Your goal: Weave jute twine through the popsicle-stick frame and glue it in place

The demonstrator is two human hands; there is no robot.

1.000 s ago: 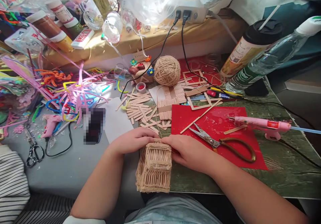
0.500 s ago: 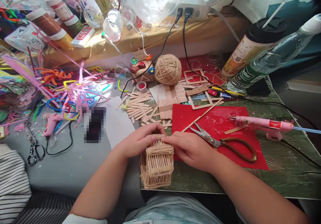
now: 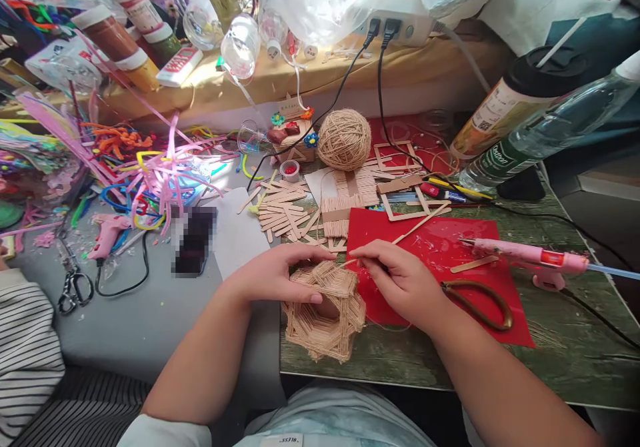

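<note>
A basket-like piece of stacked craft sticks and twine (image 3: 320, 347) is tipped so that its hollow middle faces me, at the table's front edge. Around its upper left side my left hand (image 3: 280, 275) is closed, thumb across the opening. At its upper right, my right hand (image 3: 400, 277) pinches a strand of twine (image 3: 341, 264) that runs to the piece. Beneath the right hand lies a red sheet (image 3: 480, 233). The scissors (image 3: 483, 297) rest on it, their blades hidden behind that hand and forearm.
A pink glue gun (image 3: 525, 252) lies at the right, its cord trailing off. Behind the hands are loose craft sticks (image 3: 285, 213), a ball of twine (image 3: 345, 139) and stick frames (image 3: 407, 200). A bottle (image 3: 520, 143) stands back right. Someone's striped sleeve (image 3: 25, 327) shows at left.
The stick piece has turned from its slatted side to its hollow face. My right hand has moved right, off the piece, drawing out a twine strand. The view has shifted slightly.
</note>
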